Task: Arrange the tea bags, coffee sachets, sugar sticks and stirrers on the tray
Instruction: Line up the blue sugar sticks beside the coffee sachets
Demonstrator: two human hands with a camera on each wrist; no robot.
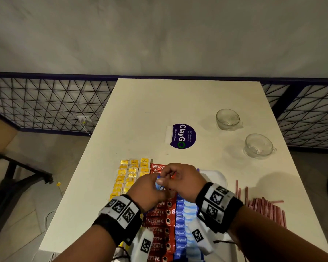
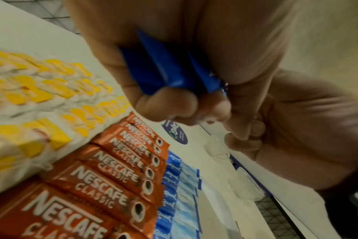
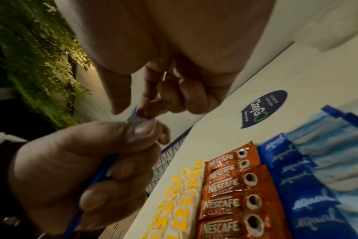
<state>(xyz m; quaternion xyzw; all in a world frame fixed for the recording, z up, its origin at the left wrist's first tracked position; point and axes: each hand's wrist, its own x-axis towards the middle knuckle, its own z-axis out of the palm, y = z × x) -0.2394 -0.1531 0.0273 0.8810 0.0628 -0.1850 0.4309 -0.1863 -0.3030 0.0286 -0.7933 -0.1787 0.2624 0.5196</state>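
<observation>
Feeding blue sugar sticks into their row looks like the step in hand. Head view: both hands meet over the tray's far part; left hand (image 1: 149,188) is curled round a small bundle of blue sugar sticks (image 1: 158,183), and right hand (image 1: 180,179) pinches at the bundle's top w/ fingertips. Tray (image 1: 215,175) shows only as a white corner at 1 o'clock of the hands. On it, L to R: yellow tea bags (image 1: 130,175), red coffee sachets (image 1: 158,222), a column of laid sugar sticks (image 1: 182,220). Stirrers (image 1: 264,207) lie loose on the table at 3 o'clock, off the tray, so that part is not yet done. Two glass cups (image 1: 228,119) sit at 1 o'clock, nothing visible inside. Left wrist view: fingers clenched on the blue bundle (image 2: 165,67); coffee row (image 2: 104,176) below. Right wrist view: thumb & fingers (image 3: 151,106) nip one stick's end (image 3: 134,116). Next, I'd judge: draw one stick free w/o dragging others, then lay it at the row's far end.
</observation>
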